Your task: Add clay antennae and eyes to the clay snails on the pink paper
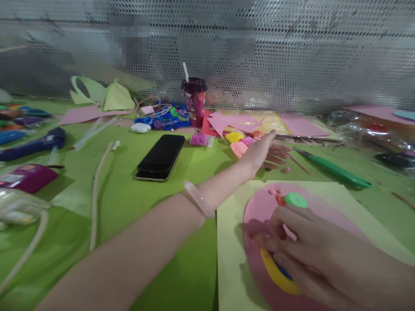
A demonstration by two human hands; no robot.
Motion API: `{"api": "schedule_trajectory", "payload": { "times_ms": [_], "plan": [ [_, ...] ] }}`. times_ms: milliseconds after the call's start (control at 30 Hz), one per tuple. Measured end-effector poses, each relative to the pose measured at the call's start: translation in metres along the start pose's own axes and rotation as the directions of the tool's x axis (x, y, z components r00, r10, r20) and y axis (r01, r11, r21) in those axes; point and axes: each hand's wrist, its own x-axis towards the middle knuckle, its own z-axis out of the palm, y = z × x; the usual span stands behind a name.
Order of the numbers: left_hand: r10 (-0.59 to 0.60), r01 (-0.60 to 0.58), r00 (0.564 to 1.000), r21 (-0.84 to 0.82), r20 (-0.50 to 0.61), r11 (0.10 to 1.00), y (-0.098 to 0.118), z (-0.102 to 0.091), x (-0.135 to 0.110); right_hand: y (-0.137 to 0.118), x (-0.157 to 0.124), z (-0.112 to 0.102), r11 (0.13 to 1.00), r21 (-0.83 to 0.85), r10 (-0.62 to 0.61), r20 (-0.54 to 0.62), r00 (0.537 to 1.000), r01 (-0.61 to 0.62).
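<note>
My left hand [267, 153] reaches across to the far side with its fingers apart. It hovers beside small packets of coloured clay, a yellow one [234, 137] and a salmon one [239, 149]. My right hand [311, 246] is bent over a pink paper oval [256, 207] lying on a pale yellow sheet [228, 259]. Its fingertips come together low on the oval; whatever they pinch is hidden. Beneath that hand show a yellow curved piece [275, 276] with blue inside. Beyond its knuckles sits a round green piece [295, 199], with small pink balls [275, 191] alongside.
Left of centre lies a black phone [162, 156], near a white earbud case [140, 128]. A lidded cup with a straw [194, 101] stands at the back. A green craft knife [337, 169] lies at right. A glue gun [35, 144] and cable [97, 190] occupy the left.
</note>
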Motion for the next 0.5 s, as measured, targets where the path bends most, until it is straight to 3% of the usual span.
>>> {"api": "schedule_trajectory", "payload": {
  "times_ms": [67,133,267,333,400,433,500],
  "plan": [
    [0.006,-0.006,1.0,0.004,0.016,1.0,-0.001,-0.001,0.001,-0.001,-0.001,-0.005,0.997,0.046,-0.069,0.134,0.989,0.063],
    [0.021,-0.021,0.999,0.003,0.038,1.0,-0.002,-0.002,0.002,0.002,-0.001,-0.012,0.994,0.1,-0.053,0.151,0.987,0.039],
    [0.114,-0.116,0.992,0.026,0.063,0.993,-0.001,-0.003,-0.001,0.026,0.002,-0.026,0.992,0.123,-0.013,-0.067,0.998,0.021],
    [0.208,-0.201,0.978,0.141,-0.032,0.969,0.001,-0.003,-0.004,0.048,0.005,-0.029,0.995,0.09,0.058,-0.166,0.984,-0.043],
    [0.392,-0.314,0.903,0.352,-0.177,0.882,0.002,-0.006,-0.008,0.073,0.011,-0.027,0.994,0.054,0.103,-0.258,0.961,-0.093],
    [0.519,-0.371,0.829,0.489,-0.208,0.789,0.002,-0.01,-0.01,0.085,0.014,-0.024,0.991,0.033,0.133,-0.285,0.949,-0.129],
    [0.718,-0.421,0.692,0.768,-0.071,0.482,0.003,-0.021,-0.012,0.109,0.022,-0.017,0.983,0.015,0.176,-0.33,0.928,-0.181]
  ]
}}
